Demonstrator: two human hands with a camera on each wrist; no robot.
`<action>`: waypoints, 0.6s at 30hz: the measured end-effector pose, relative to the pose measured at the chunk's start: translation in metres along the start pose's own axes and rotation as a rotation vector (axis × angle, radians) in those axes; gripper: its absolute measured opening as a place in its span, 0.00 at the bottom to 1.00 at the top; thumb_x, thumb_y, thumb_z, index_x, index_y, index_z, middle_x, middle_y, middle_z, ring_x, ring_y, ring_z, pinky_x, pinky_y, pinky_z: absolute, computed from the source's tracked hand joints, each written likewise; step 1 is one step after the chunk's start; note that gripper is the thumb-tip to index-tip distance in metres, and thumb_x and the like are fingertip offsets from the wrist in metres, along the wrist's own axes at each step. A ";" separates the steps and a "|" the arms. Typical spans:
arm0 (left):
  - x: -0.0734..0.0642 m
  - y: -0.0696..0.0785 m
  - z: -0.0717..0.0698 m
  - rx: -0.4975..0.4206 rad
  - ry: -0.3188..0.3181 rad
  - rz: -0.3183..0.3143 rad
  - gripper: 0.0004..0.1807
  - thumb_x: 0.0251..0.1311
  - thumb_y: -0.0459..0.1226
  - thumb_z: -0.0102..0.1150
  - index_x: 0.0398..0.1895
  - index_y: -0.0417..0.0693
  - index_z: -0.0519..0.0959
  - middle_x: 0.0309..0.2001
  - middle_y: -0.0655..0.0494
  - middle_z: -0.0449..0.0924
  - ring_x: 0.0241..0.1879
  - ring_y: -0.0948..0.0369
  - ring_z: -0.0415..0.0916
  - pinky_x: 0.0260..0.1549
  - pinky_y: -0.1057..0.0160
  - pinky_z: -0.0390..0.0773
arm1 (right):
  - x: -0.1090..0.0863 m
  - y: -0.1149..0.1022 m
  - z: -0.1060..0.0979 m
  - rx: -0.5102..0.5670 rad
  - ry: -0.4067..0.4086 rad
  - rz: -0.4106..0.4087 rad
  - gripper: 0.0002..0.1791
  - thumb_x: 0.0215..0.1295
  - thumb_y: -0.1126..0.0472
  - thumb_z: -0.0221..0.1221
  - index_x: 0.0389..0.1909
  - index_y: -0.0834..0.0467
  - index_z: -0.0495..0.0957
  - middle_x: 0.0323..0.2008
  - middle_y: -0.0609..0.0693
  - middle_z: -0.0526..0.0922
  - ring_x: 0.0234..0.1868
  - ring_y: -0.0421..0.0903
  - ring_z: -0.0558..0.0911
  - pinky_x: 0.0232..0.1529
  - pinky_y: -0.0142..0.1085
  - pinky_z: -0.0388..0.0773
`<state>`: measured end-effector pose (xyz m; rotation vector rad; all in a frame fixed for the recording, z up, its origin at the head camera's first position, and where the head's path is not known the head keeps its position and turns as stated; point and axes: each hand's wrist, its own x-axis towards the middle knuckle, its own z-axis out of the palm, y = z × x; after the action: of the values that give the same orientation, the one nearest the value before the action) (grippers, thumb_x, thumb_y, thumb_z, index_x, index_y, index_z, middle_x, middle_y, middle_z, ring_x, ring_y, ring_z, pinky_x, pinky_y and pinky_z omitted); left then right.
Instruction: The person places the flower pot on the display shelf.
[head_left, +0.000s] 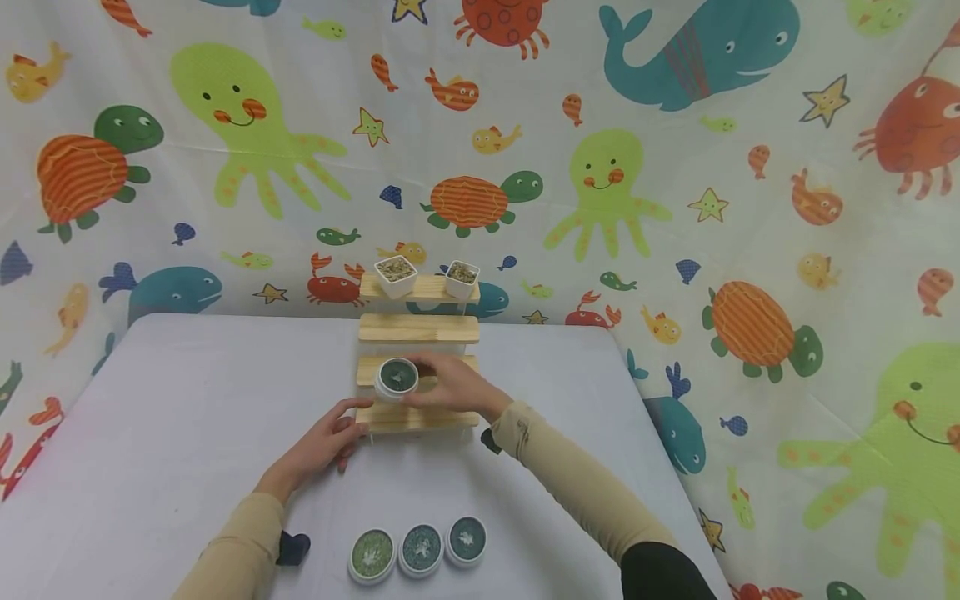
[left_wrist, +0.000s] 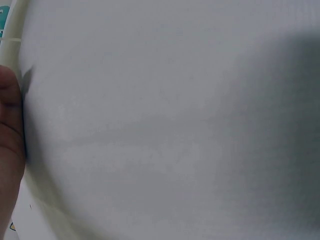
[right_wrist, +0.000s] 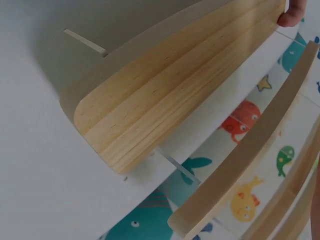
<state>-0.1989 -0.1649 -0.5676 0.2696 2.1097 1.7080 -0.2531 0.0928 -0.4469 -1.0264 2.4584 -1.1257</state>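
My right hand [head_left: 453, 383] holds a small round white pot [head_left: 397, 377] with a dark green, leafy-looking top, between thumb and fingers. The pot is over the lower planks of a tiered wooden shelf [head_left: 418, 328]. My left hand [head_left: 326, 437] touches the left end of the lowest plank [head_left: 420, 417] with its fingertips. A fingertip [right_wrist: 292, 14] at that plank's far end shows in the right wrist view. At the left edge of the left wrist view, only part of the left hand [left_wrist: 9, 135] is seen.
Two square white pots [head_left: 396, 275] [head_left: 462, 279] with pale, grainy contents stand on the top plank. Several round white pots, one lighter green [head_left: 372, 556], are lined up near the front of the white table [head_left: 187, 417]. Behind hangs a sea-animal curtain [head_left: 300, 108].
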 end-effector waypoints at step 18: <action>0.001 0.002 0.000 -0.011 0.010 -0.004 0.27 0.71 0.45 0.54 0.69 0.54 0.62 0.22 0.54 0.64 0.18 0.61 0.64 0.19 0.63 0.73 | 0.012 -0.010 -0.004 -0.035 0.197 0.122 0.32 0.57 0.49 0.70 0.60 0.57 0.74 0.52 0.46 0.79 0.52 0.38 0.78 0.54 0.29 0.73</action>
<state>-0.1996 -0.1639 -0.5655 0.2539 2.1061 1.7211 -0.2585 0.0826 -0.4358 -0.7963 2.6605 -1.2002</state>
